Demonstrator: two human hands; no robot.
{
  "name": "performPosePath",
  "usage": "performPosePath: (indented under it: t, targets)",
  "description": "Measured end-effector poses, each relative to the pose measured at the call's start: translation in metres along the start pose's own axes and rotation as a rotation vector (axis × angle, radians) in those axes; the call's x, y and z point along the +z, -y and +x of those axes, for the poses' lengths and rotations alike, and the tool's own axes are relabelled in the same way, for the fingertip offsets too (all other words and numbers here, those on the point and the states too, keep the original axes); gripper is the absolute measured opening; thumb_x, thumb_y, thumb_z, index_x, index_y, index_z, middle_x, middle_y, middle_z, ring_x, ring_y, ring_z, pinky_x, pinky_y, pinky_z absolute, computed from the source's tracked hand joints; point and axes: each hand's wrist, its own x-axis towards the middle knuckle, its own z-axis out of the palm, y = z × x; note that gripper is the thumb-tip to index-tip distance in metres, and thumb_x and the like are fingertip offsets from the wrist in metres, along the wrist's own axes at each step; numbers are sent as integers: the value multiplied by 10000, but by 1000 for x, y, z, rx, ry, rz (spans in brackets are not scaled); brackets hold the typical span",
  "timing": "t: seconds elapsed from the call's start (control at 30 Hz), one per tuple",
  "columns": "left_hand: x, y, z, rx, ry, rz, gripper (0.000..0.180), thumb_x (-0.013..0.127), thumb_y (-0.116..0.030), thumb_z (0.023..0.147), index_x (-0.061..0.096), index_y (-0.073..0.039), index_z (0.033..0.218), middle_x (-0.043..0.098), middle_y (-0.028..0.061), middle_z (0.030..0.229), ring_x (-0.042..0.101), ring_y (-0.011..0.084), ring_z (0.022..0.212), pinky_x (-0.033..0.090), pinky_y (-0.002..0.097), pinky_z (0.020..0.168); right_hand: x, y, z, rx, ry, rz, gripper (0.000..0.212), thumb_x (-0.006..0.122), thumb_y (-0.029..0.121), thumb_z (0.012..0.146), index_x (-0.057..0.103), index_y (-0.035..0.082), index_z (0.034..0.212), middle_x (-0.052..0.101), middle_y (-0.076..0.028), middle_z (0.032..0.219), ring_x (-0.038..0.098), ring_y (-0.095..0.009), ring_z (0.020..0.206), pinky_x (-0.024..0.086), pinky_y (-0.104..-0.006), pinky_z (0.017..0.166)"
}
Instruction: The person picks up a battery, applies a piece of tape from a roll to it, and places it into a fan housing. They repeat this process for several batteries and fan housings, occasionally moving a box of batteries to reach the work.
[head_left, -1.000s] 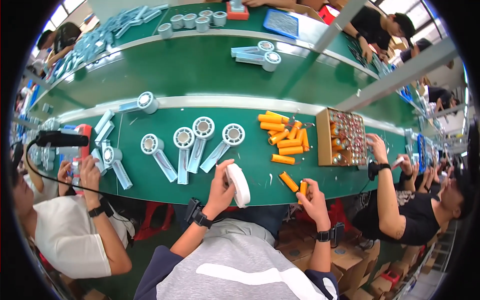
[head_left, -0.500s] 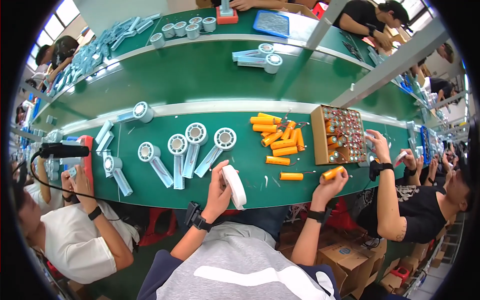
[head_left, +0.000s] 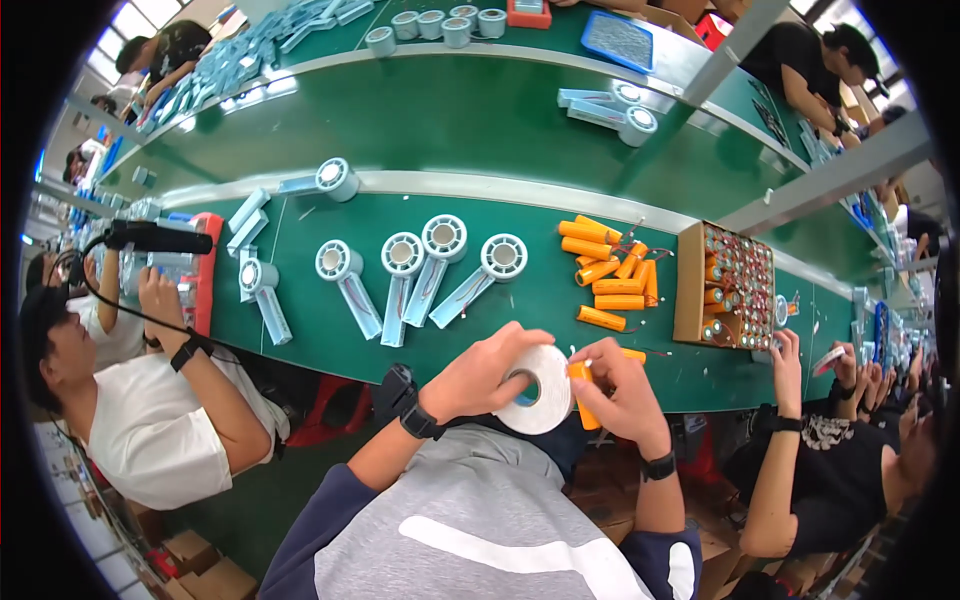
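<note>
My left hand [head_left: 482, 378] is closed around a roll of white tape [head_left: 556, 392], its thumb reaching into the core. Just right of the roll, my right hand [head_left: 627, 398] grips an orange cylindrical battery [head_left: 587, 412] by its sides, and the battery's upper end sits against the roll's edge. Beyond my hands lies a pile of orange batteries [head_left: 618, 286] with thin wires, with another battery [head_left: 633, 355] partly hidden behind my right fingers. Several light-blue handheld fan housings [head_left: 503, 257] with round heads and open handles rest on the green table [head_left: 540, 310].
A cardboard box [head_left: 690, 285] packed with upright batteries stands to the right of the pile. Co-workers sit close on both sides. A black rod-shaped device [head_left: 160, 237] juts in at the left. Behind a pale ledge [head_left: 440, 183] runs a green surface with two more fans [head_left: 637, 125].
Both hands have come together: the tape roll has turned to show its flat face, and the battery has moved left to meet it. The view has shifted, moving the table's contents rightward.
</note>
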Motion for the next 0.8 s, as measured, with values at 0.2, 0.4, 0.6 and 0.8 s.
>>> performPosePath:
  t: [0.2, 0.4, 0.6, 0.8]
  targets:
    - [29, -9, -16, -50, -466, 5, 523, 606, 15, 819, 480, -26, 1325, 589, 208, 1154, 621, 382, 974, 503, 392, 857, 46, -25, 23, -141, -722, 316, 198, 607, 66, 946, 568, 14, 1133, 518, 40, 791, 415, 5, 626, 318, -182, 532]
    - [6, -1, -18, -3, -374, -12, 536, 604, -2, 833, 455, -26, 1348, 591, 212, 1121, 621, 381, 976, 503, 395, 861, 54, -23, 37, -274, -676, 147, 219, 578, 46, 957, 569, 9, 1173, 434, 48, 859, 369, -3, 648, 317, -163, 554]
    - [25, -12, 3, 43, 39, -187, 524, 597, -17, 824, 488, -31, 1337, 605, 200, 1069, 623, 373, 961, 507, 435, 867, -30, 7, 125, -429, -935, 125, 180, 605, 168, 993, 555, 36, 1104, 519, 5, 879, 445, -15, 666, 353, -173, 537]
    - [37, 8, 30, 25, -169, -59, 476, 635, -86, 833, 554, -63, 1301, 601, 171, 1130, 594, 347, 1032, 481, 446, 921, -123, 62, 122, -379, -548, -11, 176, 633, 129, 978, 524, 31, 1077, 561, 16, 751, 550, -56, 662, 406, -214, 529]
